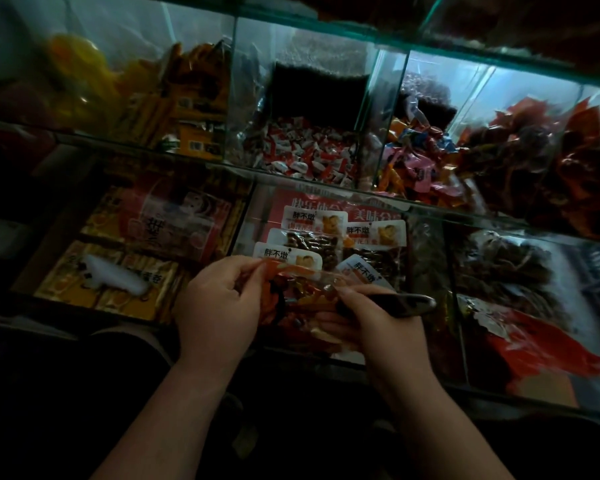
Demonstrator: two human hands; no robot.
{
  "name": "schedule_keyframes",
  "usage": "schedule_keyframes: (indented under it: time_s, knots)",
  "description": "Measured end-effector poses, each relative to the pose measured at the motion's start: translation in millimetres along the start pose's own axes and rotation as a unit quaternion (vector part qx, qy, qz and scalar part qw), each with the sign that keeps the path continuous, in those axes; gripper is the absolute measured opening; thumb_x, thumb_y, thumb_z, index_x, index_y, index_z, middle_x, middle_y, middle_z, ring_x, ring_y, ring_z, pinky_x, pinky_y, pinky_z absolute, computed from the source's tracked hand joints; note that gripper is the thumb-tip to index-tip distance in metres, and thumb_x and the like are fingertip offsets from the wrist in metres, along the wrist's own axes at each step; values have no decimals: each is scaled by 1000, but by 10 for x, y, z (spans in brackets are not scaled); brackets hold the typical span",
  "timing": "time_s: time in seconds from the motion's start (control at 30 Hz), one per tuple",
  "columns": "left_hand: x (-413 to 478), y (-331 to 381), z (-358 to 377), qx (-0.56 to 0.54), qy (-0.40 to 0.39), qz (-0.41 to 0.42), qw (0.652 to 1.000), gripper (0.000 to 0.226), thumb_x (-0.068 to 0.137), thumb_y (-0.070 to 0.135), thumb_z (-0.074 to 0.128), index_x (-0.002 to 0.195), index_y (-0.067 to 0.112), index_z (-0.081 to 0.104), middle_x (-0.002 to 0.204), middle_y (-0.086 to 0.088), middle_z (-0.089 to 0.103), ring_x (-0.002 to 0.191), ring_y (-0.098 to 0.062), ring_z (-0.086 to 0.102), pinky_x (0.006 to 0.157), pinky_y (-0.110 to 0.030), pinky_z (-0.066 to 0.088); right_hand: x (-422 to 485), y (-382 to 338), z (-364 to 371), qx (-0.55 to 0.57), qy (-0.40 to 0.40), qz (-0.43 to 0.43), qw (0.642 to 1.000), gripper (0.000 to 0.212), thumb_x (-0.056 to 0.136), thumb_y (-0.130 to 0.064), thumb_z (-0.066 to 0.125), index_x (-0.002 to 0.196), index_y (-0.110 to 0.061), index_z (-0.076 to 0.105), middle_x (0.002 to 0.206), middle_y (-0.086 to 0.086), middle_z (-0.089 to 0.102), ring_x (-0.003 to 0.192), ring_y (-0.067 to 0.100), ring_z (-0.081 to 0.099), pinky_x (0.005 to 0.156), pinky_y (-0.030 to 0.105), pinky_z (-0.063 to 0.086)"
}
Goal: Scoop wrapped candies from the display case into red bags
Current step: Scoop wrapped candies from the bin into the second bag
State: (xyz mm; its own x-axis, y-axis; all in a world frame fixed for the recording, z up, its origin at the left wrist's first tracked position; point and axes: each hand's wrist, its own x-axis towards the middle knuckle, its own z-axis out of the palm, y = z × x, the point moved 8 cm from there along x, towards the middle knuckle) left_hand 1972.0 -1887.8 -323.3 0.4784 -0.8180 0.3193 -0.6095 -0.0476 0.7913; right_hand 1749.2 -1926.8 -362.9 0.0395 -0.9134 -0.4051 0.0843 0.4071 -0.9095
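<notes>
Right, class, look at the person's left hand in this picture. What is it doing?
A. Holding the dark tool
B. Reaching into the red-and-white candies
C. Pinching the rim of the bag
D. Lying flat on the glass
C: the left hand pinches the orange-red rim of the bag between thumb and fingers, in front of the case. The dark tool is in the right hand.

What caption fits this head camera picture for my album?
Left hand pinches a bag of candies, right hand holds a dark scoop, above the glass display case.
</notes>
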Motion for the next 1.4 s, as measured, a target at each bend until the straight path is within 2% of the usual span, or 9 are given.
schedule_keyframes:
  time_s: [0.23, 0.43, 0.57, 0.67, 0.83, 0.97, 1.07, 1.27, 1.4]
  knots:
    - [-39, 119, -68, 41, 29, 26, 998, 10, 94, 20, 71, 104, 21, 74, 101, 16, 64, 99, 0, 56, 88, -30, 53, -196, 54, -445, 83, 66, 44, 993, 10, 95, -6, 67, 89, -2, 75, 87, 31, 75, 80, 45, 77, 60, 35, 62]
    - [-366, 630, 36, 2, 10, 233, 972, 8, 90, 4, 67, 94, 5, 73, 106, -1, 66, 105, -14, 60, 95, -27, 46, -395, -389, -787, 47, 83, -36, 995, 17, 95, -16, 70, 80, -17, 79, 84, 23, 78, 80, 40, 79, 64, 35, 63]
    - [-400, 480, 451, 55, -119, 93, 987, 23, 96, 20, 67, 117, 14, 71, 123, 2, 63, 120, -12, 54, 104, -33, 47, -564, -584, -1018, 86, 99, -51, 990, 27, 95, -12, 67, 72, -20, 78, 80, 20, 77, 75, 42, 78, 58, 34, 62]
    - [-353, 382, 639, 101, -190, 34, 976, 55, 98, 53, 55, 145, 24, 52, 152, 6, 44, 141, -9, 34, 115, -31, 28, -651, -721, -1130, 127, 99, -59, 985, 21, 96, -6, 61, 78, -11, 71, 68, 15, 75, 67, 42, 76, 51, 32, 61]
    - [-257, 553, 707, 93, -196, 68, 974, 64, 96, 62, 48, 149, 26, 48, 153, 8, 43, 143, -9, 36, 118, -41, 36, -738, -890, -1146, 159, 76, -57, 983, 42, 96, -7, 57, 57, -20, 70, 59, 9, 71, 62, 41, 76, 48, 32, 60]
    - [-147, 836, 605, 73, -105, 135, 983, 57, 96, 55, 55, 139, 18, 58, 144, 4, 50, 138, -6, 39, 113, -31, 36, -815, -1064, -1105, 171, 37, -87, 981, 20, 73, -17, 63, 54, -19, 72, 60, 12, 71, 62, 40, 76, 47, 30, 59]
    - [40, 1105, 640, 79, -79, 173, 979, 52, 97, 51, 57, 137, 17, 59, 141, 2, 53, 138, -13, 43, 115, -43, 36, -828, -1237, -1144, 182, 51, -122, 974, 19, 68, -20, 61, 53, -20, 72, 59, 10, 71, 59, 37, 76, 48, 29, 59]
    - [574, 1742, 1095, 97, -110, 246, 958, 51, 103, 51, 46, 143, 20, 51, 147, -1, 47, 138, -22, 37, 116, -44, 25, -669, -1625, -1397, 219, 116, -192, 950, 17, 100, -14, 49, 86, -13, 58, 59, 0, 71, 63, 29, 78, 52, 27, 60]
    - [821, 2010, 1589, 69, -157, 258, 951, 50, 107, 42, 45, 148, 14, 48, 156, -6, 41, 145, -25, 31, 120, -43, 23, -521, -1805, -1452, 242, 139, -245, 929, 10, 98, -14, 56, 89, -15, 59, 63, -1, 74, 72, 32, 79, 59, 29, 62]
